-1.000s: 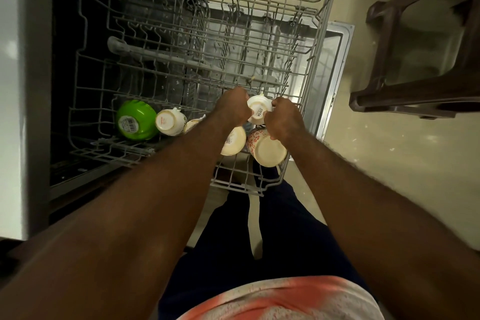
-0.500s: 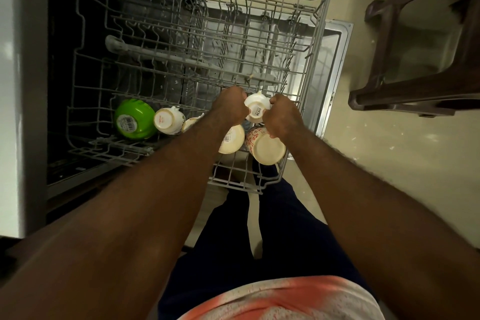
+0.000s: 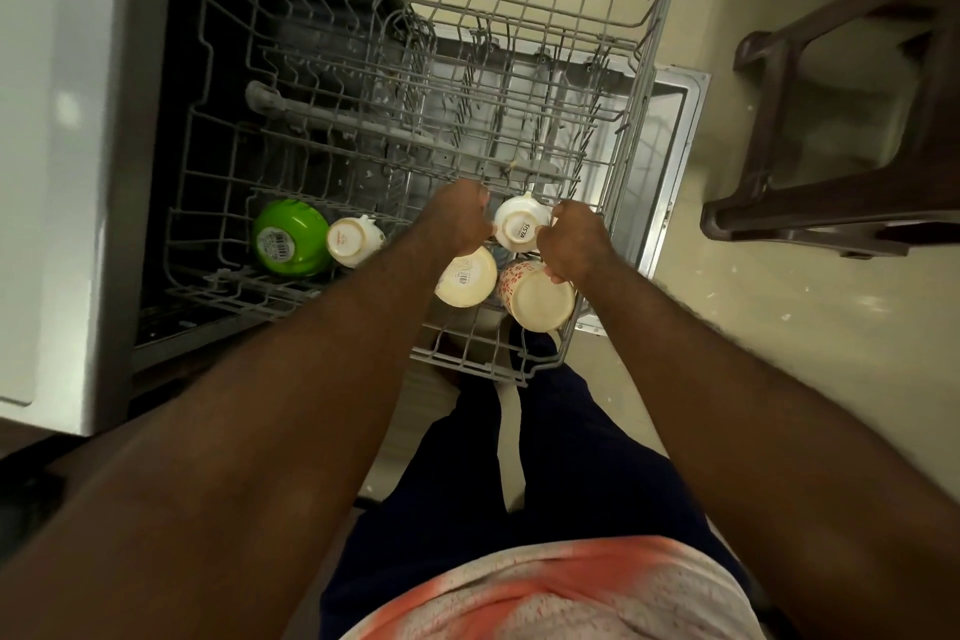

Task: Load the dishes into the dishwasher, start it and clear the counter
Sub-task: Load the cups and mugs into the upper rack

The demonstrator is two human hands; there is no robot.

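The grey wire upper rack (image 3: 631, 120) of the dishwasher is pulled out in front of me. A small white cup (image 3: 519, 225) stands upside down in it, gripped from both sides by my left hand (image 3: 457, 218) and my right hand (image 3: 576, 244). Just nearer sit a cream cup (image 3: 466, 279) and a cup with red flowers (image 3: 537, 296), both upside down. Further left in the rack lie a green bowl (image 3: 291, 238) and another white cup (image 3: 352, 241). My left arm hides one more piece between them.
The open dishwasher door (image 3: 675, 130) lies flat under the rack. A white cabinet side (image 3: 57, 146) stands at the left. A dark brown chair (image 3: 841, 203) stands on the floor at the right. My legs are under the rack's front edge.
Both hands stay on the small white cup, which has turned slightly. Nothing else in the rack has shifted.
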